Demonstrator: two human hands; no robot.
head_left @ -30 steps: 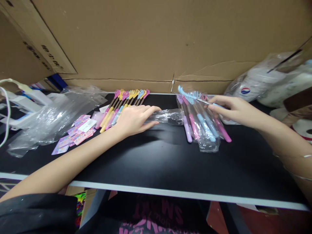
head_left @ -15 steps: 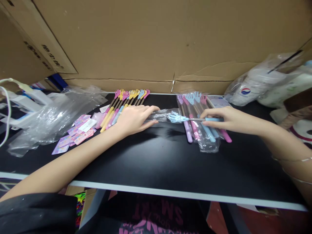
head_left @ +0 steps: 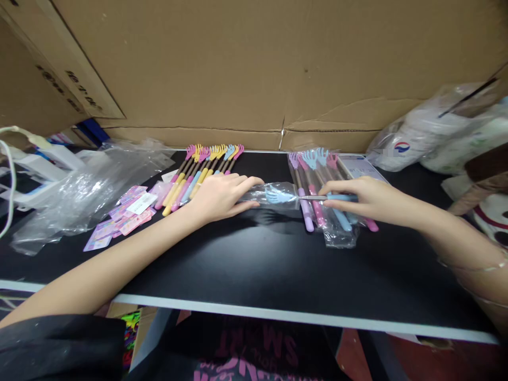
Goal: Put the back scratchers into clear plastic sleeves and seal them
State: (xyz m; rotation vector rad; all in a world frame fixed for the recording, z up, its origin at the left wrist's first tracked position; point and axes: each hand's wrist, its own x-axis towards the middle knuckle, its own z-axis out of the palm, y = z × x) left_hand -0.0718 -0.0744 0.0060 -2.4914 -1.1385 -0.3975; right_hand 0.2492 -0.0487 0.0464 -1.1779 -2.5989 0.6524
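My right hand (head_left: pixel 353 198) pinches a light blue back scratcher (head_left: pixel 280 194) by its handle. Its hand-shaped head lies inside a clear plastic sleeve (head_left: pixel 254 196), while the metal shaft sticks out at the right. The sleeve's other end is gripped between thumb and fingers of my left hand (head_left: pixel 224 197). Just beyond my left hand rests a row of pink, yellow and blue back scratchers (head_left: pixel 186 185). Bagged back scratchers (head_left: pixel 305 211) in purple, pink and blue lie under and beside my right hand.
On the left are a heap of clear plastic sleeves (head_left: pixel 85 196), colourful cards (head_left: pixel 121 217) and a white stand (head_left: pixel 39 174). A phone (head_left: pixel 363 166) lies at the back right, near a bagged cup (head_left: pixel 413 140). Cardboard (head_left: pixel 238 69) walls the table's back (head_left: pixel 257 275).
My right hand has moved slightly left, sliding the blue back scratcher's head deeper into the sleeve. My left hand has barely moved and keeps its hold.
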